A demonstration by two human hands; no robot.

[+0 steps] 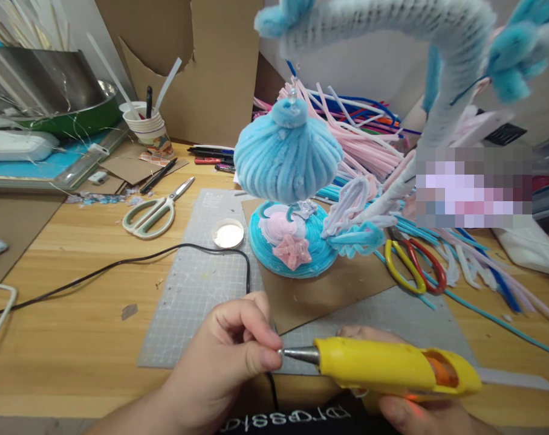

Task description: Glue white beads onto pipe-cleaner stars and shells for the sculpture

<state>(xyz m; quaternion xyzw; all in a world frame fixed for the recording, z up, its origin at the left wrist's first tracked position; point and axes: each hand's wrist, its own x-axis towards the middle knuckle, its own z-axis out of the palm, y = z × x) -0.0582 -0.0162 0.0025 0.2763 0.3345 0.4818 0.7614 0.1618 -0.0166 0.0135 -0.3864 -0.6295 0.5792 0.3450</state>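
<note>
My left hand [231, 353] is pinched closed on a tiny pale bead, which shows between thumb and index finger at the metal tip of a yellow glue gun [374, 362]. My right hand [410, 411] is wrapped round the glue gun, partly hidden behind it. A white glue stick [514, 379] sticks out of its rear. Beyond the hands stands a pipe-cleaner lamp: a blue pleated shade [288, 154] hangs from a white curved arm [456, 90] above a round blue base [265, 251] bearing a pink starfish [292, 251].
Green-handled scissors [150, 214] and a small round dish [228, 234] lie left of the lamp; red-and-yellow pliers [415, 266] lie right. A black cable [120, 263] crosses the table and grey cutting mat [175, 314]. Pipe cleaners [365, 145] and a paper cup [150, 130] stand behind.
</note>
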